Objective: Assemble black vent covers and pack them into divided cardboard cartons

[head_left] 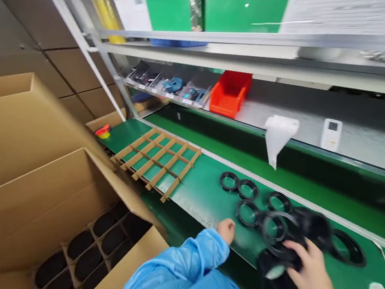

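My right hand [311, 268] is closed round a black cylindrical part [284, 250] at the lower right, its outline smeared by motion. Around that hand lie more black pieces, among them a wide black ring [358, 248] and a thick black cylinder [315, 228]. Farther up the green bench [201, 194] are several smaller black rings [228, 173]. My left hand [226, 230], in a blue sleeve, is curled into a fist by the bench's near edge, left of the rings. Nothing sticks out of it.
A cardboard divider grid [159, 160] lies on the bench's left part. An open carton [124, 185] with black round items in cells stands at left. Above are a red bin [230, 94], a white bracket [278, 134] and a shelf [223, 50]. Tape [102, 133] sits far left.
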A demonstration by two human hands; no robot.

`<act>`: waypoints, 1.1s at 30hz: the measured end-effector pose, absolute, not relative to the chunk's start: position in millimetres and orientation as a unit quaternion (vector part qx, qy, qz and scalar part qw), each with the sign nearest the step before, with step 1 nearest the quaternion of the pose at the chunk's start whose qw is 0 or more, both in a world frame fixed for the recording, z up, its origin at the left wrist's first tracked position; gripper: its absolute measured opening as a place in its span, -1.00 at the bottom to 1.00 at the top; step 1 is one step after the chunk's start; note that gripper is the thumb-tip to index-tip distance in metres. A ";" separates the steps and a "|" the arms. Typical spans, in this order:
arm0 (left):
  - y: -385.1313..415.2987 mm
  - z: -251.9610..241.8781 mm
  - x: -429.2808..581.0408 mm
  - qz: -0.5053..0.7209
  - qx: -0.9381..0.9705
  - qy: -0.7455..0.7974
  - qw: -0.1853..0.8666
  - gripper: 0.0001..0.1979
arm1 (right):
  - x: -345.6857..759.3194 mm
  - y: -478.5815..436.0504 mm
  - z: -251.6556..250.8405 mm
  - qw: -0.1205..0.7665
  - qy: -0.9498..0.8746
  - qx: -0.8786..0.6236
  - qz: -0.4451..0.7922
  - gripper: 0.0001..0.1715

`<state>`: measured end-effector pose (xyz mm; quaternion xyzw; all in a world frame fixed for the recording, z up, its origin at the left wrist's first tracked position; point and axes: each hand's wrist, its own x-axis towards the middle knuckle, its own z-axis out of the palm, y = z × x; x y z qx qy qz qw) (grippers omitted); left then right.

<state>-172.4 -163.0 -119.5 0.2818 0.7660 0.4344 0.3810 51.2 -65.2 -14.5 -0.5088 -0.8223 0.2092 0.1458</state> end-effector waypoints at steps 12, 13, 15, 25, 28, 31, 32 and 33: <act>-332.6 -104.0 -274.0 0.623 -0.175 0.710 0.278 -0.67 | -283.3 -78.9 -63.8 -0.222 -0.937 -0.181 0.199 -0.42; -338.9 -103.4 -266.8 0.625 -0.183 0.705 0.281 -0.64 | -291.0 -73.0 -67.7 -0.228 -0.936 -0.184 0.196 -0.40; -342.7 -104.2 -255.1 0.629 -0.191 0.694 0.293 -0.61 | -302.9 -58.1 -72.2 -0.238 -0.933 -0.192 0.192 -0.34; -255.5 -98.3 -268.4 0.602 -0.014 0.745 0.288 -0.41 | -243.0 -22.0 -49.7 -0.136 -0.924 -0.219 0.281 -0.10; -212.1 -93.4 -268.3 0.577 0.066 0.761 0.289 -0.37 | -177.8 20.6 -36.6 -0.053 -0.899 -0.297 0.317 -0.29; -160.9 -86.4 -252.3 0.546 0.130 0.759 0.330 -0.34 | -75.2 97.7 -25.2 0.050 -0.831 -0.440 0.336 -0.50; -145.4 -83.1 -242.3 0.533 0.148 0.756 0.350 -0.33 | -32.4 124.3 -22.3 0.085 -0.794 -0.495 0.341 -0.58; -131.6 -79.4 -230.5 0.520 0.161 0.752 0.371 -0.31 | 12.7 149.3 -20.3 0.120 -0.751 -0.549 0.347 -0.67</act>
